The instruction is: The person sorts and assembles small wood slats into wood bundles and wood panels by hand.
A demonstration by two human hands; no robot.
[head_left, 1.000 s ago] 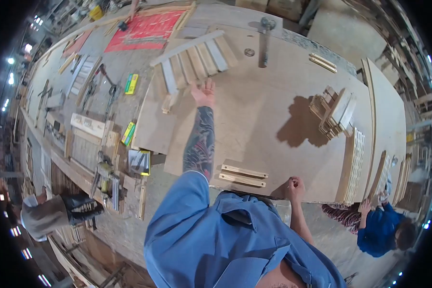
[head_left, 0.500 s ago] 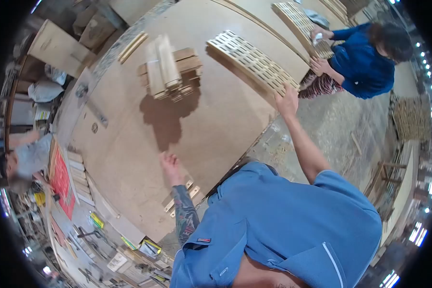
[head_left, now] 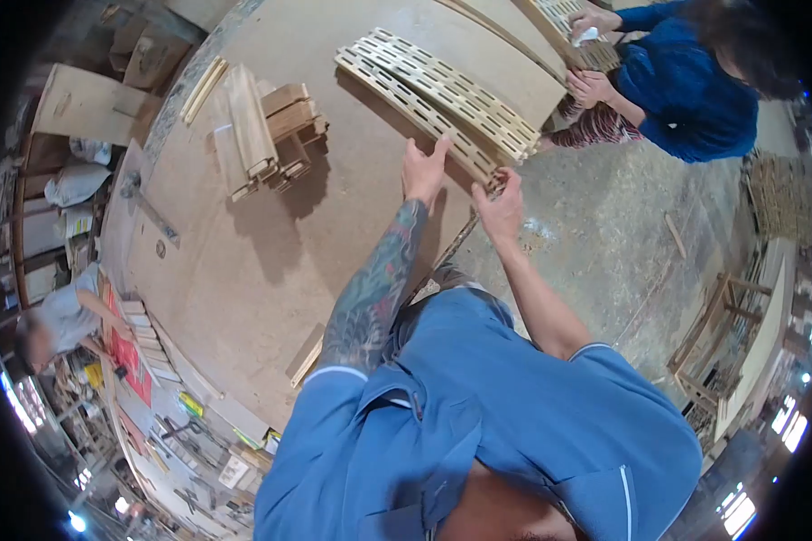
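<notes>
Both hands are at a slotted wooden strip (head_left: 413, 110), which lies at an angle away from the other slotted strips (head_left: 460, 90) behind it. My left hand (head_left: 424, 173) grips its near long edge, thumb and fingers closed on it. At the strip's right end, over the table edge, my right hand (head_left: 502, 206) holds on with thumb and fingers. The undersides of both grips are hidden. Left of the strips stands a stack of wooden pieces (head_left: 245, 126), the pale ones lying beside darker brown ones (head_left: 290, 113).
All this rests on a large tabletop (head_left: 271, 270). A co-worker in dark blue (head_left: 686, 90) handles another slotted panel (head_left: 595, 56) at upper right. A second person (head_left: 59, 325) works at lower left by a red sheet (head_left: 128, 361). Thin strips (head_left: 205, 90) lie near the far edge.
My left hand has moved up and right from above bare tabletop onto the strip. My right hand has shifted slightly down-left. The near strip has come apart from the others.
</notes>
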